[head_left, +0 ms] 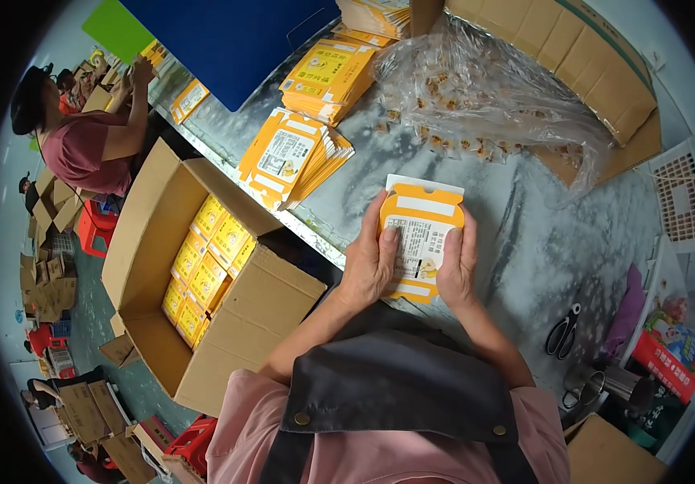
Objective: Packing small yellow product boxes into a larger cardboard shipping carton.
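Note:
Between both hands is a flat, unfolded yellow-and-white carton [420, 242], its printed white panel facing up and its tabs at the far end. My left hand [368, 262] grips its left edge, thumb on the face. My right hand [457, 270] closes on the right edge. Beyond my left hand, a fanned stack of the same flat cartons [285, 157] lies on the table, with another stack [327, 73] behind it. A clear plastic bag [476, 89] holding many small brown-and-clear packets spreads over the far right of the table.
An open cardboard box [226, 323] at left holds rows of filled yellow cartons [205, 270]. Black-handled scissors [563, 332] and a metal cup [581, 385] lie at right, near a white plastic basket [680, 198]. A blue board [230, 40] covers the far table; a co-worker [89, 145] stands beyond.

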